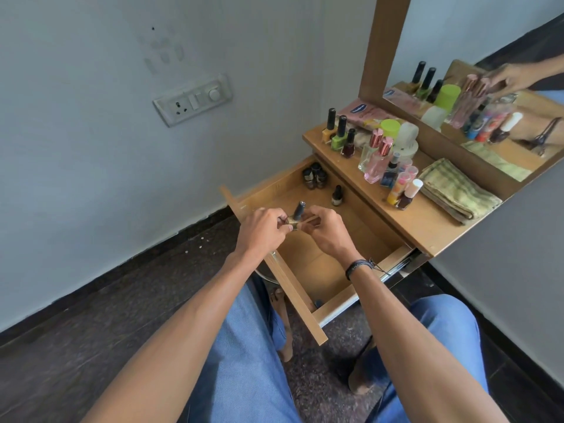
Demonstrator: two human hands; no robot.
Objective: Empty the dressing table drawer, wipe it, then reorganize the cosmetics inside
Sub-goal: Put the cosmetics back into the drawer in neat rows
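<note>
The wooden drawer is pulled out over my lap. My left hand and my right hand meet above its front left part, both pinching a small nail polish bottle with a dark cap. Several small dark bottles stand in the drawer's far corner, and one more dark bottle stands alone beside them. On the dressing table top stand nail polishes, two pink-capped perfume bottles, other small cosmetics and a folded green cloth.
A mirror leans behind the table top and reflects the items. A lime-capped white jar and a pink packet sit at the back. A switch plate is on the wall at left. Dark floor lies below.
</note>
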